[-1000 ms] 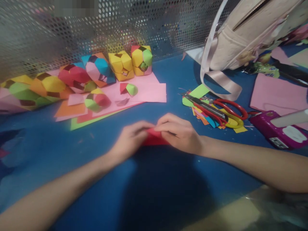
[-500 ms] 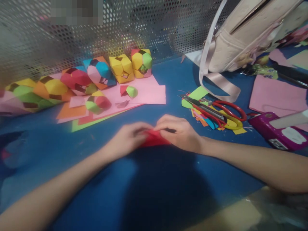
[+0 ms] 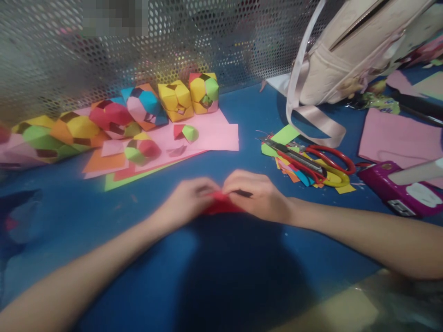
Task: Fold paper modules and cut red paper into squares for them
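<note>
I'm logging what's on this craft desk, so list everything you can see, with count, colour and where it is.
red paper: one, red, centre front
folded paper models: about seven, mixed colours, back left
paper sheets: several, pink, orange, green, under the models
paper scraps: a pile, mixed colours, right of centre
scissors: one, red handles, on the paper scraps
bag: one, pale pink, back right
pink sheet: one, pink, far right
magenta gadget: one, magenta, right edge
mesh wall: one, silver, behind
table: one, blue, underneath
left hand: grip on the red paper
right hand: grip on the red paper
</note>
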Motion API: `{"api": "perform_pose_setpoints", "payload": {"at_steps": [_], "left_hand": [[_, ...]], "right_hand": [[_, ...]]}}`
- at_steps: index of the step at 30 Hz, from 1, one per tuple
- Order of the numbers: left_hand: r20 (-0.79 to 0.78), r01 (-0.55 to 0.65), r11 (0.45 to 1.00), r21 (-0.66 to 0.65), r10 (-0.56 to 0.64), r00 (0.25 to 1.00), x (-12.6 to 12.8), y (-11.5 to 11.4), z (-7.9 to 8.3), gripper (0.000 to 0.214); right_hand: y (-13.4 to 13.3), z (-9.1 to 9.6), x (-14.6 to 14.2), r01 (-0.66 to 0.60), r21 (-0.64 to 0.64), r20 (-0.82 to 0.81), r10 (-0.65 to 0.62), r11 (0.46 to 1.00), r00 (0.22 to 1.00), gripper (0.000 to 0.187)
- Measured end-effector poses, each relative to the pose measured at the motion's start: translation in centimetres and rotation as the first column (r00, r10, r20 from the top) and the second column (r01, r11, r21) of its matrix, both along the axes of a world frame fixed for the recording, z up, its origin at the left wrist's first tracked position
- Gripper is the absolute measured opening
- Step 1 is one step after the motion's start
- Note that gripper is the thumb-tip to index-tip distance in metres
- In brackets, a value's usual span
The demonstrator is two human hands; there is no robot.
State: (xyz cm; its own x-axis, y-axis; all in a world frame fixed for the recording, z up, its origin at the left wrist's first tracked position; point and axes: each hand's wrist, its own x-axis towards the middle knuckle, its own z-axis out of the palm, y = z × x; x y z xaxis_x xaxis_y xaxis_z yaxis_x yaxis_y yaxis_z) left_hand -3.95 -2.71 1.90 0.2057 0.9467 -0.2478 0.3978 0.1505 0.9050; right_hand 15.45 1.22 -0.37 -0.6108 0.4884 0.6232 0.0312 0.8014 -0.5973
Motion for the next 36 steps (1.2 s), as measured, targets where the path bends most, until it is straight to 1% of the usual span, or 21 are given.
{"api": "perform_pose_setpoints", "payload": {"at_steps": [4, 11, 15, 18, 22, 28, 31, 33, 36], "left_hand": [[0.019, 0.042, 0.999, -0.007, -0.042, 0.999, -0.4, 0.1, 0.1, 0.014], [0.027, 0.061, 0.998, -0.017, -0.06, 0.998, -0.6, 0.0, 0.0, 0.018], [0.033, 0.082, 0.995, -0.049, -0.08, 0.996, -0.7, 0.1, 0.4, 0.018], [0.046, 0.093, 0.993, -0.07, -0.09, 0.995, -0.6, 0.1, 0.7, 0.019], [0.052, 0.057, 0.995, -0.076, -0.053, 0.997, -0.3, 0.0, 0.6, 0.029], [0.055, -0.006, 1.0, -0.017, 0.007, 0.998, -0.3, -0.2, -0.2, 0.021], [0.062, -0.032, 0.999, 0.016, 0.031, 0.998, -0.4, -0.2, -0.3, 0.02], [0.059, -0.049, 0.998, 0.046, 0.046, 0.997, -0.4, -0.3, -0.4, 0.022], [0.043, -0.081, 0.992, 0.101, 0.077, 0.996, -0.4, -0.4, -0.7, 0.023]], "right_hand": [[-0.1, 0.0, 0.0, -0.013, 0.042, 0.004, 0.013, 0.999, 1.0, 0.018], [-0.2, -0.2, 0.0, 0.006, 0.082, 0.019, -0.008, 0.997, 1.0, 0.019], [-0.2, -0.2, 0.1, 0.023, 0.092, 0.016, -0.025, 0.996, 1.0, 0.019], [-0.2, -0.1, 0.1, 0.008, 0.093, 0.029, -0.011, 0.996, 1.0, 0.02], [-0.3, 0.0, 0.1, -0.001, 0.087, 0.019, 0.0, 0.996, 1.0, 0.02], [-0.2, 0.2, 0.1, -0.026, 0.056, -0.001, 0.026, 0.998, 1.0, 0.02], [-0.2, 0.1, 0.0, 0.05, -0.001, 0.009, -0.05, 0.999, 0.999, 0.015], [-0.3, 0.0, -0.1, 0.115, -0.093, 0.049, -0.11, 0.989, 0.993, 0.012], [-0.3, 0.1, -0.2, 0.163, -0.244, 0.105, -0.14, 0.956, 0.984, 0.007]]}}
